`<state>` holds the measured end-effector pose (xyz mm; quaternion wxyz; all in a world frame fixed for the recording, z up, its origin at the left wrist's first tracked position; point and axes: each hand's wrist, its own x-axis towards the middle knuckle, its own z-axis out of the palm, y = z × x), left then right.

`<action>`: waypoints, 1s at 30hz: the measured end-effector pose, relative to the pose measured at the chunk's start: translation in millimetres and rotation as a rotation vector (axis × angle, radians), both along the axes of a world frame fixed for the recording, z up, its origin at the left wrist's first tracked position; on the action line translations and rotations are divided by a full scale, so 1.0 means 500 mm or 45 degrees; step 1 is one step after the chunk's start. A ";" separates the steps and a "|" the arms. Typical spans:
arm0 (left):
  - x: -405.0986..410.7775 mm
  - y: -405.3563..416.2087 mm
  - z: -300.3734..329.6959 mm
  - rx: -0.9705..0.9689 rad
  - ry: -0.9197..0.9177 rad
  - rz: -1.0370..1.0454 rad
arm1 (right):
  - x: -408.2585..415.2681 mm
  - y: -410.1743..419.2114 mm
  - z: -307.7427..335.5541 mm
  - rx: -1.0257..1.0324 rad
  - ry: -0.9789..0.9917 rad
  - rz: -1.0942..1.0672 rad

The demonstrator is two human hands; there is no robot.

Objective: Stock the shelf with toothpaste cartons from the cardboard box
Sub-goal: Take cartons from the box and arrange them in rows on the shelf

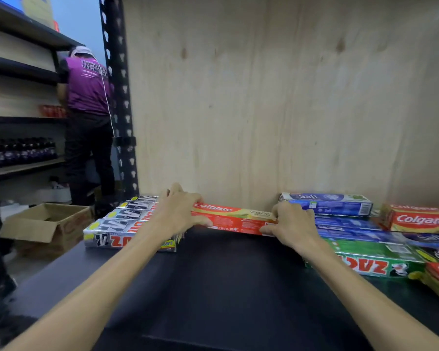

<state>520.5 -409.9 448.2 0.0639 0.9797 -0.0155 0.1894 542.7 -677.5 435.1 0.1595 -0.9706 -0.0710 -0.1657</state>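
With the left hand (pixel 180 214) and right hand (pixel 293 221) gripping either end of the red Colgate carton (pixel 235 219) on the dark shelf (pixel 226 274), slide it squarely back against the plywood back panel (pixel 264 97), level with the silver cartons (pixel 127 224) left of it.

red carton (pixel 235 219) — "Colgate" | blue carton (pixel 327 202) — "Safi"

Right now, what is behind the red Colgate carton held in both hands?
Directly behind the red Colgate carton is the plywood back panel of the shelf. The left hand and right hand cover its ends; whether it touches the panel is hidden.
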 end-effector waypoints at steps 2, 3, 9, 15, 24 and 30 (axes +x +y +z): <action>0.014 0.004 -0.005 0.037 0.024 -0.028 | 0.008 -0.002 -0.001 -0.056 -0.038 -0.015; 0.019 0.005 -0.007 0.049 0.037 -0.039 | 0.009 -0.001 0.001 -0.083 -0.054 -0.017; 0.058 -0.003 0.007 -0.035 0.020 -0.014 | 0.035 0.017 0.009 -0.293 -0.119 -0.074; 0.083 0.028 0.006 -0.298 0.101 0.041 | 0.054 0.030 -0.005 -0.347 -0.193 -0.124; 0.118 0.022 0.005 -0.346 0.006 0.079 | 0.079 0.039 -0.014 -0.365 -0.238 -0.128; 0.122 0.025 0.000 -0.391 -0.008 0.028 | 0.090 0.042 -0.018 -0.394 -0.271 -0.083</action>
